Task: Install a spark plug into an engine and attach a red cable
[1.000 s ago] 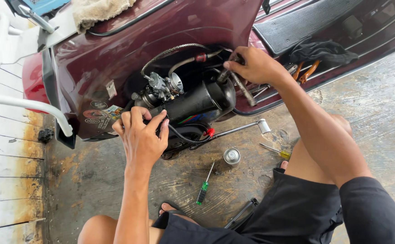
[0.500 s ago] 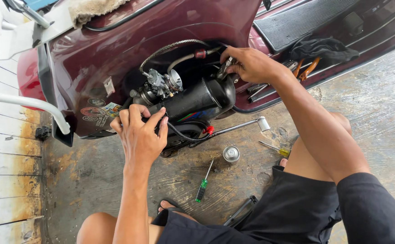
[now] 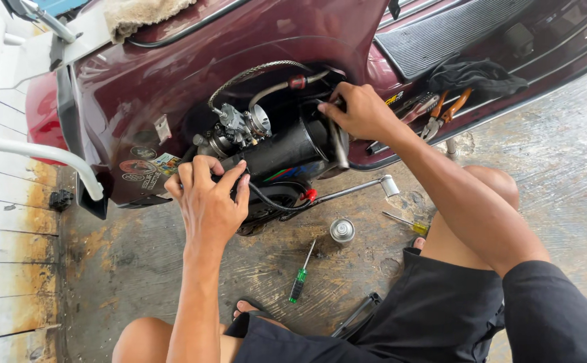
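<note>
Black engine cover (image 3: 286, 149) under two hands; one green screwdriver (image 3: 301, 275) nearby.

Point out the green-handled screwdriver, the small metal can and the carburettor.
green-handled screwdriver (image 3: 298, 284), head view, on its green handle.
small metal can (image 3: 342, 230), head view, on its round top.
carburettor (image 3: 239, 121), head view, on its metal body.

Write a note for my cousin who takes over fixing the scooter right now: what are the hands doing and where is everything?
Left hand grips the lower front of the black engine cylinder. Right hand holds its upper rear end inside the maroon scooter body. Carburetor sits exposed; the engine bay is open. On the floor: green screwdriver, small metal can, yellow-handled screwdriver. Pliers lie on the footboard. The cylinder is not yet out.
</note>
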